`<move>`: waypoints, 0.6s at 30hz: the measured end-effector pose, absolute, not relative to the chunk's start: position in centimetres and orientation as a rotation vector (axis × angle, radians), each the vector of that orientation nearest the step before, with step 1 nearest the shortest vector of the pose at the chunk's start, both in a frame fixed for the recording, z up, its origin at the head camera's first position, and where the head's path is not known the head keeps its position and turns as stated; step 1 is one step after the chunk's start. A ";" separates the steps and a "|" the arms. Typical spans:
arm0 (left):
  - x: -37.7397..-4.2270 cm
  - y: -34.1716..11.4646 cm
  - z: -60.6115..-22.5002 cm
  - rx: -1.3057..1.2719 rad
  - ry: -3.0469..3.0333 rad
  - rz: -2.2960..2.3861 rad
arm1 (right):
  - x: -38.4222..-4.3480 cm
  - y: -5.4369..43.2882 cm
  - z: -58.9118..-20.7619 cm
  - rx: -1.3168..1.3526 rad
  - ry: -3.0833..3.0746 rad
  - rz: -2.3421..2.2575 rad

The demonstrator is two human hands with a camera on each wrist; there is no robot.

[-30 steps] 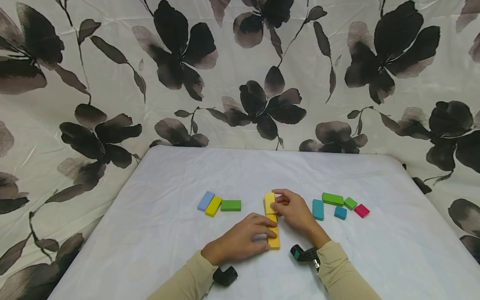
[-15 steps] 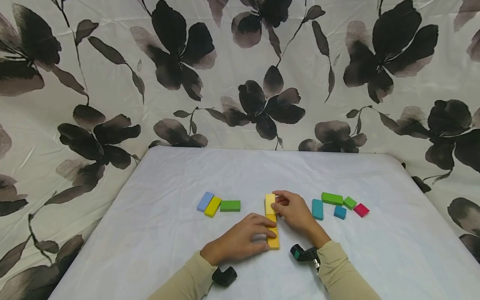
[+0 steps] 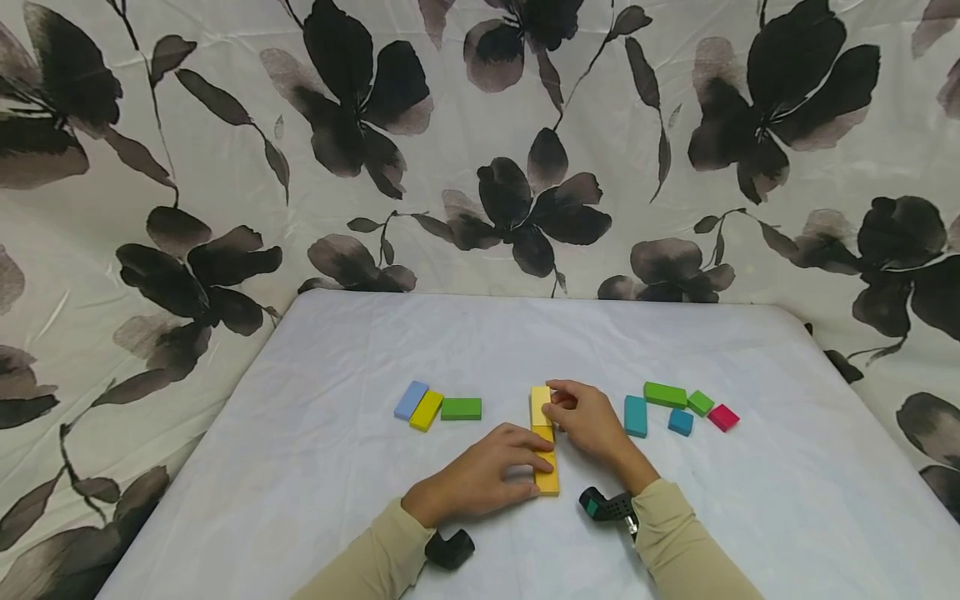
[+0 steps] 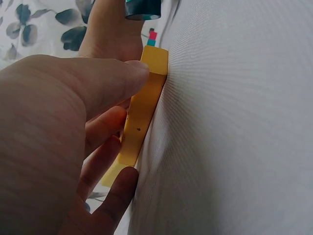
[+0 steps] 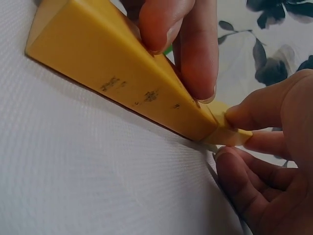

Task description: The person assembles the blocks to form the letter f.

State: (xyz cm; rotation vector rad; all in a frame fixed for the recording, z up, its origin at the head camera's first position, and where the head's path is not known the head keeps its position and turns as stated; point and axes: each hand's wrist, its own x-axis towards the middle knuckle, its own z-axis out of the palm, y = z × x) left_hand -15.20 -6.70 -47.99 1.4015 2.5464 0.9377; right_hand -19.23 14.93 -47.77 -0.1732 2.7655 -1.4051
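Two yellow wooden blocks lie end to end in a line on the white cloth. My left hand (image 3: 483,471) holds the nearer, deeper yellow block (image 3: 547,483), thumb at its near end and fingers over its top. In the left wrist view, the thumb presses this deeper yellow block (image 4: 139,115) near one end. At the far end, my right hand (image 3: 596,423) pinches the lighter yellow block (image 3: 539,400) from the right. The right wrist view shows this lighter yellow block (image 5: 227,136) meeting the deeper one's end. The fingers partly cover both blocks.
To the left lie a light blue block (image 3: 411,401), a yellow block (image 3: 427,412) and a green block (image 3: 461,409). On the right are a teal block (image 3: 635,417), a long green block (image 3: 664,395), a small green block (image 3: 701,403), a blue block (image 3: 681,422) and a red block (image 3: 723,417).
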 end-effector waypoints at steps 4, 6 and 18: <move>-15.2 -6.7 -47.9 1.402 2.542 0.941 | -19.2 15.0 -47.7 -0.181 2.781 -1.377; -15.2 -6.7 -47.9 1.394 2.539 0.935 | -19.2 15.0 -47.7 -0.187 2.798 -1.356; -15.3 -6.8 -47.9 1.396 2.541 0.912 | -19.1 15.0 -47.7 -0.206 2.835 -1.312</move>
